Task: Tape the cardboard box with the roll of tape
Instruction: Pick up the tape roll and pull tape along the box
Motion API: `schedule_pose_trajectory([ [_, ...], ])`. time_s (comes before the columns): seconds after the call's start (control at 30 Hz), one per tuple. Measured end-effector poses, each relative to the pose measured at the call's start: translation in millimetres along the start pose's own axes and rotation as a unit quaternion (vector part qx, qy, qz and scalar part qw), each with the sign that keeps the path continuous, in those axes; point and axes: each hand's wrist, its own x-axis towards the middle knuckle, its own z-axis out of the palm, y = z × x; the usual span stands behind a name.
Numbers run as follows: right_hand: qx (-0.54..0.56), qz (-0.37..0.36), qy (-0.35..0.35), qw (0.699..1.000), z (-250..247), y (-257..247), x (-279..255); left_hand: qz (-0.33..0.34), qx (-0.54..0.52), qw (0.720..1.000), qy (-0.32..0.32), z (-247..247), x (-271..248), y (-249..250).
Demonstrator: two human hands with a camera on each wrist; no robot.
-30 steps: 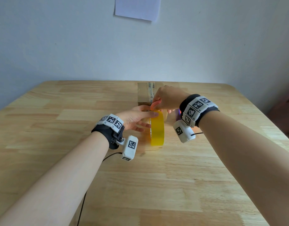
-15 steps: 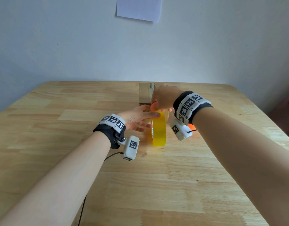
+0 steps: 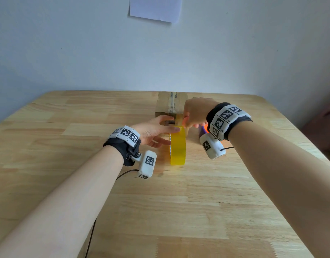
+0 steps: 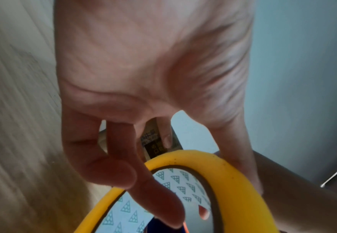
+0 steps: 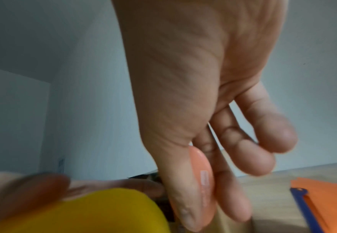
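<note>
Barely started: left hand [image 3: 153, 130] grips the upright yellow tape roll [image 3: 177, 148], right hand [image 3: 194, 113] pinches its end at the brown cardboard box [image 3: 168, 106], nothing fresh stuck down yet.

head view: from above and behind, facing forward and down across the wooden table [image 3: 207, 202] toward the wall at 12 o'clock, both forearms in frame. left wrist view: very close, looking along the left hand [image 4: 143, 71] to the roll of tape [image 4: 233, 181]. right wrist view: equally close, along the right hand [image 5: 193, 78]. shared by all three: the roll.
</note>
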Motion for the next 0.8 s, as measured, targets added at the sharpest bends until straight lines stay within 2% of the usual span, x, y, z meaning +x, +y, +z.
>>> schedule_pose_trajectory([
  [0.13, 0.022, 0.015, 0.011, 1.000, 1.8, 15.5, -7.2, -0.002, -0.016, 1.000, -0.001, 1.2, -1.7, 0.1],
  [0.23, 0.083, 0.022, 0.016, 0.996, 1.6, 21.6, -9.3, -0.006, -0.024, 1.000, 0.004, 2.6, -1.5, 1.1],
  [0.4, 0.216, 0.045, -0.047, 0.974, 12.7, 36.2, -33.1, -0.008, -0.048, 0.998, 0.028, 5.1, -3.3, 2.3],
  [0.57, 0.260, 0.105, -0.120, 0.952, 51.5, 67.1, -64.8, -0.008, -0.063, 0.997, 0.048, 16.4, -7.9, 5.1],
  [0.67, 0.275, 0.139, -0.112, 0.945, 75.5, 81.2, -76.0, -0.011, -0.065, 0.996, 0.055, 20.6, -9.0, 6.3],
  [0.8, 0.242, 0.149, -0.110, 0.953, 81.0, 79.8, -79.0, -0.010, -0.071, 0.995, 0.063, 24.4, -11.9, 10.6],
])
